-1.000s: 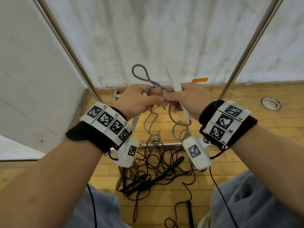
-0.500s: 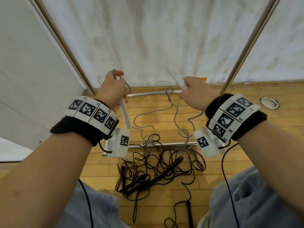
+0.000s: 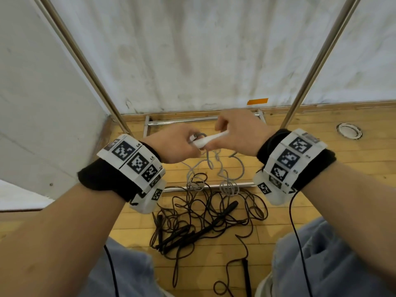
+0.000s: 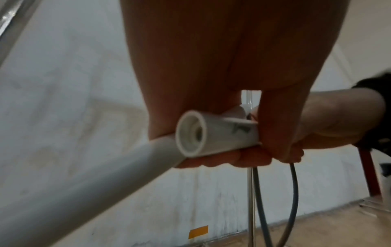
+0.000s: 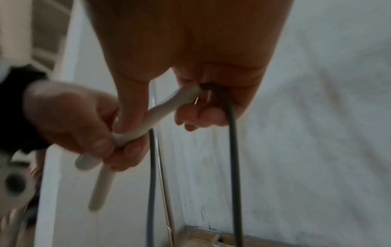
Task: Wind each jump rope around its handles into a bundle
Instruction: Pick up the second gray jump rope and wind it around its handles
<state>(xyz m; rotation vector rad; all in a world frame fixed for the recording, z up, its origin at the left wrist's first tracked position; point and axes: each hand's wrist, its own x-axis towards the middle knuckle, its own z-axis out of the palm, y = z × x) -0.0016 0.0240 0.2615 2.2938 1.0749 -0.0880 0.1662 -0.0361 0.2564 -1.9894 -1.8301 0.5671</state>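
Note:
Both hands meet at chest height over the floor. My left hand (image 3: 188, 146) grips the two white handles (image 3: 211, 139) of the grey jump rope where they cross. In the left wrist view one handle (image 4: 211, 133) points at the camera and the other handle (image 4: 105, 175) slants down left. My right hand (image 3: 218, 136) holds the rope end of one handle (image 5: 169, 108). The grey rope (image 3: 214, 166) hangs from the hands in loose loops to the floor. Black jump ropes (image 3: 203, 221) lie tangled on the floor below.
Two slanted metal poles (image 3: 90, 67) (image 3: 321, 61) flank the hands, and a metal base frame (image 3: 182, 122) lies on the wooden floor by the white wall. A round floor fitting (image 3: 348, 130) sits far right. My knees fill the lower corners.
Half a second ago the hands were apart, each holding one white handle. They have come together and lowered, and the two handles now meet in the left hand.

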